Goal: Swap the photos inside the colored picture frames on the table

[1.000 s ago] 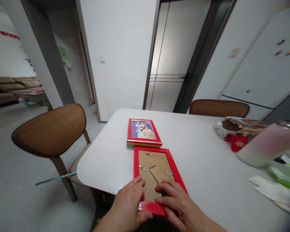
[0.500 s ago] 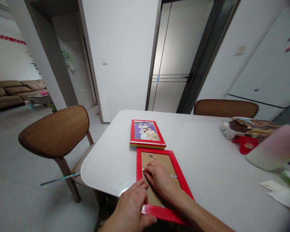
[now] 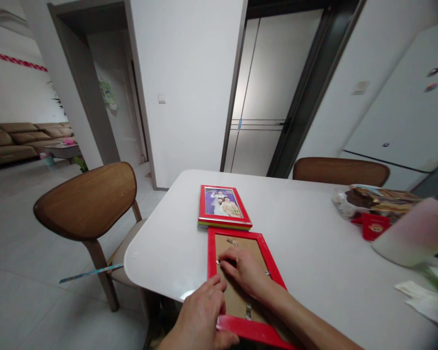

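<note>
A red picture frame (image 3: 273, 262) lies face down at the table's near edge, its brown backing board (image 3: 237, 291) showing. My left hand (image 3: 204, 308) grips the lower left corner, the thumb along the near rail and the fingers over the left rail. Over the board, my right hand (image 3: 244, 270) pinches at a small metal clip (image 3: 218, 262) by the left inner edge; its fingertips partly cover it. Other metal pieces are a hanger (image 3: 232, 241) at the far end and a clip (image 3: 248, 311) at the near end. Beyond it lies another red frame (image 3: 225, 224) with a photo, face up.
The white table (image 3: 160, 248) carries a crumpled snack bag (image 3: 379, 197), a red packet (image 3: 375, 226), a pink-white cylindrical container (image 3: 416, 233) and white tissue (image 3: 423, 301) on the right. A wooden chair (image 3: 87, 201) stands left, with another chair (image 3: 339, 170) behind the table.
The camera view has tilted up slightly, so everything sits lower. My right fingers stay at the left clip, and more of the near-end clip shows. My left hand keeps its hold.
</note>
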